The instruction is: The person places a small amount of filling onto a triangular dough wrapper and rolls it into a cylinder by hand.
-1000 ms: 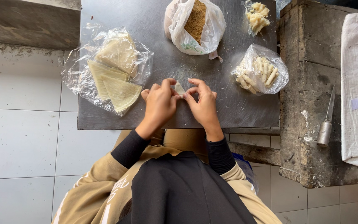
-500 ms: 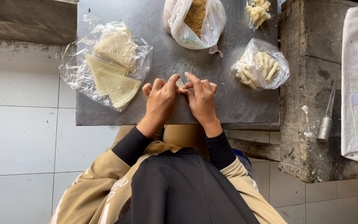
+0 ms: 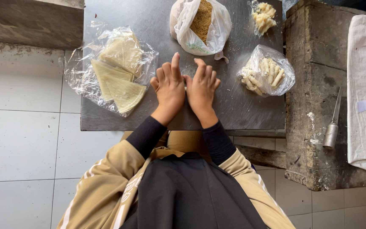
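My left hand (image 3: 169, 87) and my right hand (image 3: 201, 89) lie flat, side by side, on the steel table (image 3: 149, 17), fingers stretched away from me. Whatever is under the palms is hidden. Left of my left hand, pale triangular pastry sheets (image 3: 121, 80) rest on clear plastic. A white bag of brown crumbs (image 3: 201, 23) stands just beyond my fingertips. To the right of my right hand, a clear bag (image 3: 265, 74) holds several pale rolled sticks.
A small pile of pale pieces (image 3: 262, 17) sits at the table's far right corner. A rough concrete ledge (image 3: 310, 63) at the right carries a metal-handled knife (image 3: 332, 123), with a white cloth (image 3: 365, 85) beyond it. White floor tiles (image 3: 22, 140) lie at the left.
Both hands had their fingertips pinched together over a small pale piece. Now they are spread flat on the table and reach further from me.
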